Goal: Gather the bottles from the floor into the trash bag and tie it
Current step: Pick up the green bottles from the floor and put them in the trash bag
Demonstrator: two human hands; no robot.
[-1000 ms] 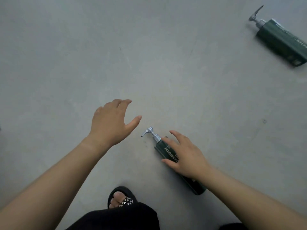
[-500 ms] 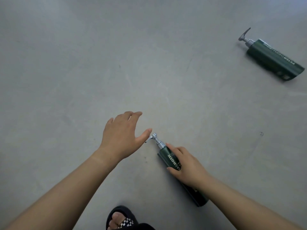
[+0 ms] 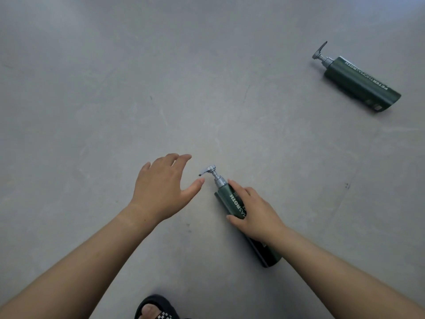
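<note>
A dark green pump bottle with white lettering and a silver pump lies on the grey floor near the middle, pump pointing away from me. My right hand wraps over its body, fingers and thumb on either side of it. My left hand hovers just left of the pump with fingers spread and holds nothing. A second green pump bottle lies on the floor at the far right. No trash bag is in view.
The bare grey concrete floor stretches all around. My foot in a black sandal with a checkered strap shows at the bottom edge, just below my arms.
My right hand has closed around the near bottle. My left hand has drifted right toward the pump. The view has shifted, so the far bottle sits lower in the frame.
</note>
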